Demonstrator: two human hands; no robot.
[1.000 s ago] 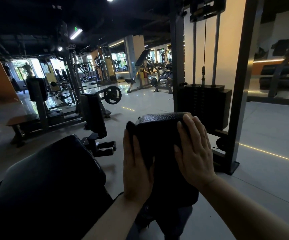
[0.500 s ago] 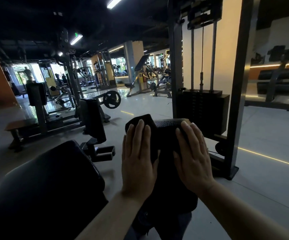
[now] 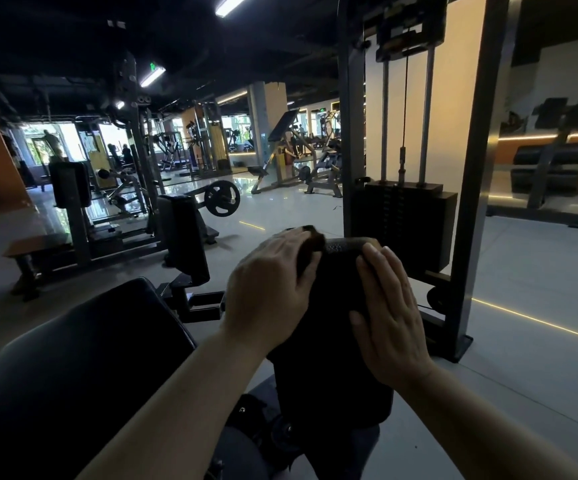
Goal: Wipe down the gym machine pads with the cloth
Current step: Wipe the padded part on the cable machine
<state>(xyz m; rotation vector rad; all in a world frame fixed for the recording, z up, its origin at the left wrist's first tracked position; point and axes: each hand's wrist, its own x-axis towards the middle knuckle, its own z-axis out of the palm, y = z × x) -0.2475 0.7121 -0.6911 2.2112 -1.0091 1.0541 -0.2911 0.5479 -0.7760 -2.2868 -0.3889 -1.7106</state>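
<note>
A black upright machine pad [image 3: 332, 341] stands in front of me at centre. My left hand [image 3: 270, 289] curls over its top left edge and grips a dark cloth [image 3: 312, 244], whose corner sticks out above the fingers. My right hand [image 3: 388, 313] lies flat on the pad's right side with its fingers straight, holding nothing. A second, larger black pad [image 3: 73, 368] sits low at the left, untouched.
Behind the pad stands a weight stack [image 3: 402, 223] in a tall steel frame [image 3: 467, 202]. Another padded machine [image 3: 183, 237] and a plate-loaded bar [image 3: 221, 198] lie to the left. The shiny grey floor [image 3: 540, 306] stretches to the right, with more gym machines farther back.
My left hand has slid the cloth up the pad's left side to its top edge and curled round it. My right hand stayed flat on the pad's right side.
</note>
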